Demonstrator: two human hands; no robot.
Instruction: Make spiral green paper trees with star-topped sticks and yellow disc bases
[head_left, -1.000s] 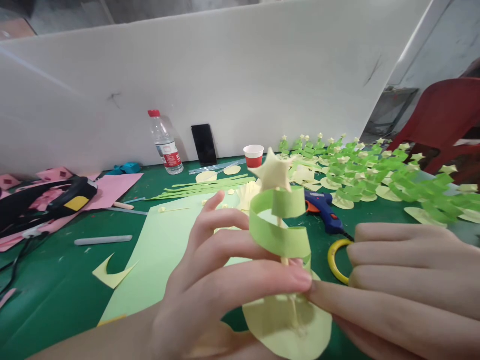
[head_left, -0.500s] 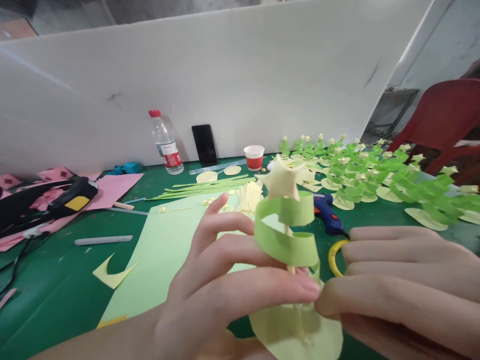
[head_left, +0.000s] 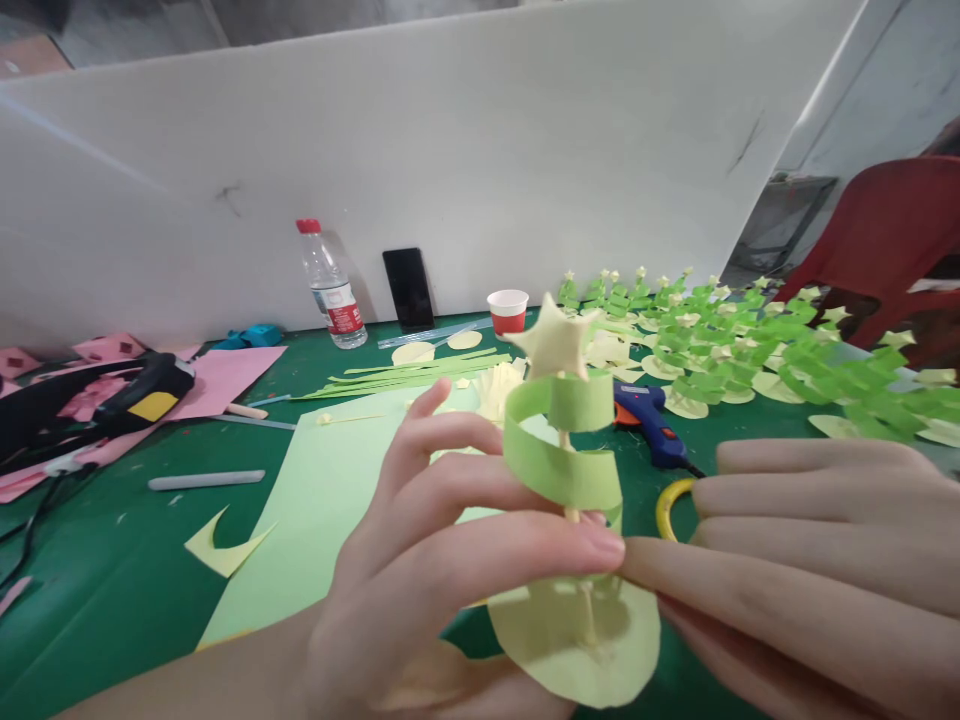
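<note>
Both my hands hold a small paper tree [head_left: 564,455] close to the camera. It has a green paper spiral around a thin wooden stick, a pale yellow star [head_left: 555,340] on top and a round pale green base [head_left: 577,640]. My left hand [head_left: 442,560] pinches the stick and the spiral's lower end from the left, fingers curled. My right hand [head_left: 795,560] comes in from the right with long fingers pressed together, its tips meeting the left fingertips at the stick.
On the green table lie a light green sheet [head_left: 322,500], green strips [head_left: 405,375], a blue glue gun [head_left: 652,420], yellow-handled scissors [head_left: 667,505], many finished trees [head_left: 750,350], a water bottle [head_left: 330,290], a phone [head_left: 409,290], a red cup [head_left: 508,310], pink paper [head_left: 225,375], a black glue gun [head_left: 90,400]. A red chair [head_left: 885,250] stands right.
The paper tree dipped and shifted slightly right half a second ago, then came back left and up. Both hands have kept their grip at the stick.
</note>
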